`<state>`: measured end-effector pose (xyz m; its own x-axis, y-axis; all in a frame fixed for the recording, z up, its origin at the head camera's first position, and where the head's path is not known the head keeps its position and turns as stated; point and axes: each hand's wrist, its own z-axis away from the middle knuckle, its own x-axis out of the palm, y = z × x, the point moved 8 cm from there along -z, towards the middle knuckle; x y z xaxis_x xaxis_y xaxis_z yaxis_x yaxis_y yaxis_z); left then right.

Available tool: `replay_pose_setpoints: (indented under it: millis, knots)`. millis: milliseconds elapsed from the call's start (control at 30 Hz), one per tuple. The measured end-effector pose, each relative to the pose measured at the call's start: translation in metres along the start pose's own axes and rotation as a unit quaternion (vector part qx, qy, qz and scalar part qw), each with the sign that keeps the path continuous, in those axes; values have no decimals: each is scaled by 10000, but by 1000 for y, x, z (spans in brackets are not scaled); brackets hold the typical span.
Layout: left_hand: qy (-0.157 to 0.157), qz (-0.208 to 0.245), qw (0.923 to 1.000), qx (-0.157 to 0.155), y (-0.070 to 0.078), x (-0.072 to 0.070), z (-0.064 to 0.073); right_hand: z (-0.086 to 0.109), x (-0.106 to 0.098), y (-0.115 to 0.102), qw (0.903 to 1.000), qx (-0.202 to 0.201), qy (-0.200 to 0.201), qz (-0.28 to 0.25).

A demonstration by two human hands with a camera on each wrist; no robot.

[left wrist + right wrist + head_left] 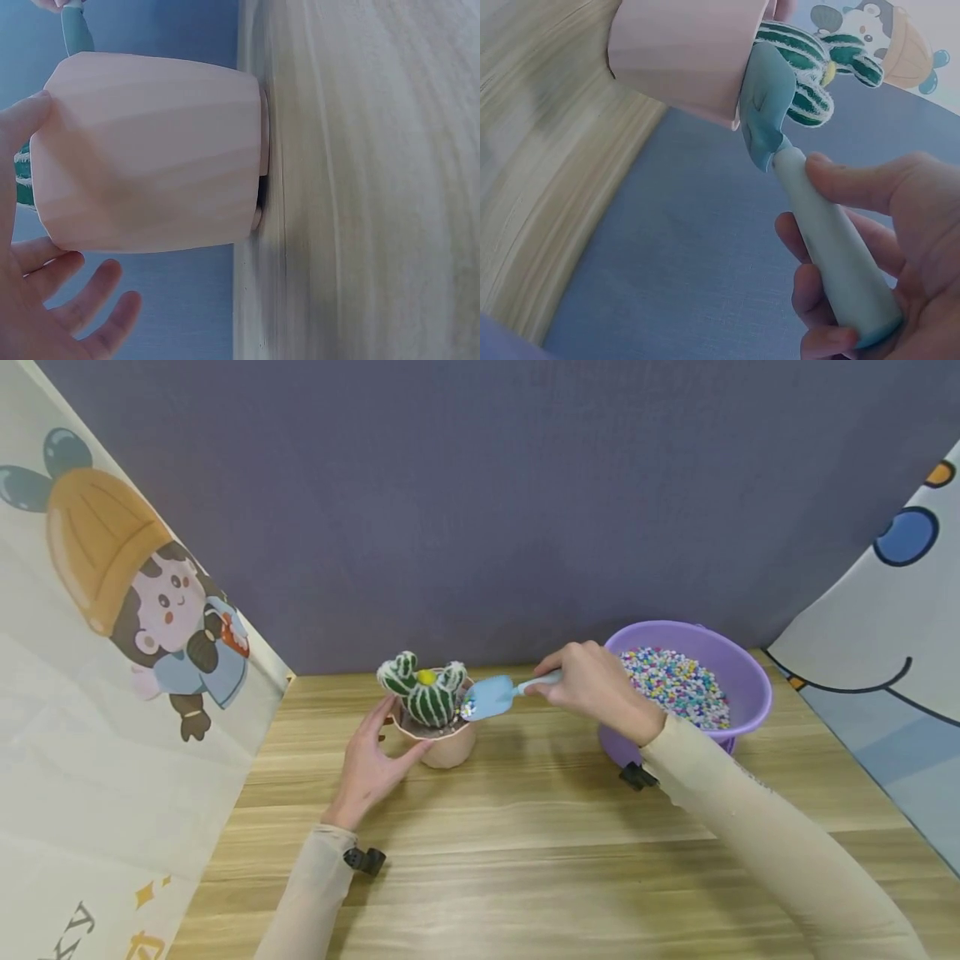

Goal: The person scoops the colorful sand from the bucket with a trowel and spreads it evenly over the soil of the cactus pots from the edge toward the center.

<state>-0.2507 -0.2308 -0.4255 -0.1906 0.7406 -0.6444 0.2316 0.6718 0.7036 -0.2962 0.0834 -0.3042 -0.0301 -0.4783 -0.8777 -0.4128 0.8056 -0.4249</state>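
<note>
A green-and-white cactus (430, 700) with a yellow flower stands in a pale pink flowerpot (448, 750). My left hand (372, 768) holds the pot near its rim, thumb on one side and fingertips on the other; the outer fingers spread away from the wall in the left wrist view. My right hand (592, 687) grips the pale handle of a small blue shovel (491, 697). The blade tilts over the pot's right rim beside the cactus, with several coloured beads (468, 708) at its tip. In the right wrist view the blade (767, 97) overlaps the pot's mouth.
A purple bucket (752, 697) holding many coloured beads (678, 689) stands at the right, close to my right forearm. The wooden table (480, 860) ends at a dark blue-grey back panel (480, 510). Printed panels (67, 693) border both sides.
</note>
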Motion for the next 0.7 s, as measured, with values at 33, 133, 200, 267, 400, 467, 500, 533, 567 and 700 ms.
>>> replay_pose_setpoints:
  millis: [33,133,200,267,400,467,500,533,567,700]
  knots:
    - [6,-9,10000,-3,0,0,0,0,1,1,10000,14,-28,-35]
    - [38,-114,9999,-5,1,0,1,-1,0,2,10000,50,-26,-30]
    - [94,-266,9996,5,2,-1,3,0,0,2,10000,84,-22,-23]
    - [165,-418,9990,9,4,-1,4,0,-2,1,9999,102,1,2]
    - [335,-450,9984,102,6,-4,6,2,-6,-5,9999,31,122,86]
    - [340,-347,9987,171,6,-5,4,2,-8,-6,9997,0,193,138]
    - [308,-291,9989,211,5,-5,3,2,-8,-6,9997,-1,195,133]
    - [269,-246,9990,264,5,-5,2,2,-8,-6,9998,12,181,120]
    - [206,-192,9991,307,4,-4,1,2,-8,-6,9998,24,163,105]
    - [-85,-40,9989,466,1,0,-1,1,-4,-5,10000,88,-13,8]
